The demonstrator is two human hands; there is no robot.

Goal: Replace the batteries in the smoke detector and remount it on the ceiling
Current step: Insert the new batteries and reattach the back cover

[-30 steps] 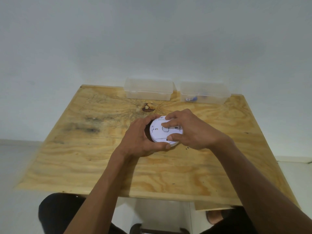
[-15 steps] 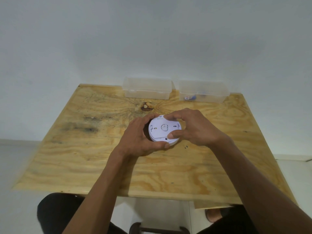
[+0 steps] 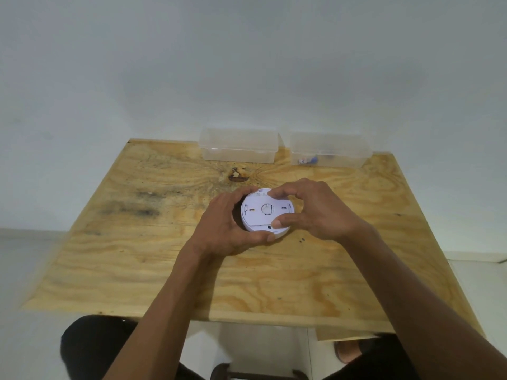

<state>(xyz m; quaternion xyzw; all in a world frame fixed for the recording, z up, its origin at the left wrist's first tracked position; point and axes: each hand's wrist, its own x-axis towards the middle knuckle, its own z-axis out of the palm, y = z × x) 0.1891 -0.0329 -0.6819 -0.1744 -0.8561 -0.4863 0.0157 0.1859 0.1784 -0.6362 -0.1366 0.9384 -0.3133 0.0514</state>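
Head view: round white plastic smoke detector clamped between left hand and right hand fingers, over plywood table

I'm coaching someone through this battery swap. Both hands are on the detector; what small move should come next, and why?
Probably twist the back plate loose: the left hand cups the smoke detector from the side, and the right hand pinches its upturned back between fingers and thumb. No batteries show yet.
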